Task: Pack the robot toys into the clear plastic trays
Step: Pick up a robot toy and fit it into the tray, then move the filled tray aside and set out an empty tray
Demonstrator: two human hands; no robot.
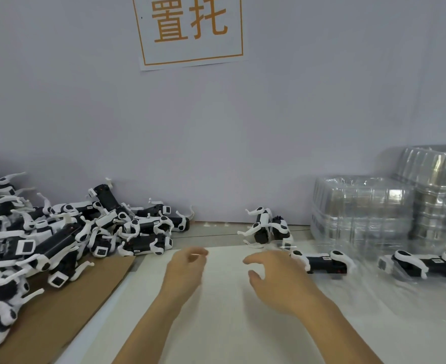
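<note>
A big pile of black-and-white robot toys (59,237) lies at the left on brown cardboard (67,311). Two more toys (266,227) stand by the wall in the middle. One toy (324,264) lies flat just right of my right hand, and another (426,266) lies farther right; both seem to sit in blurred clear plastic. My left hand (185,271) hovers over the white sheet with loosely curled fingers, holding nothing. My right hand (277,279) hangs beside it, fingers spread and empty, close to the nearer flat toy without touching it.
Two stacks of clear plastic trays (361,206) (442,190) stand at the back right against the grey wall. A white sheet (221,311) covers the table under my hands. A paper sign (190,30) with orange characters hangs on the wall.
</note>
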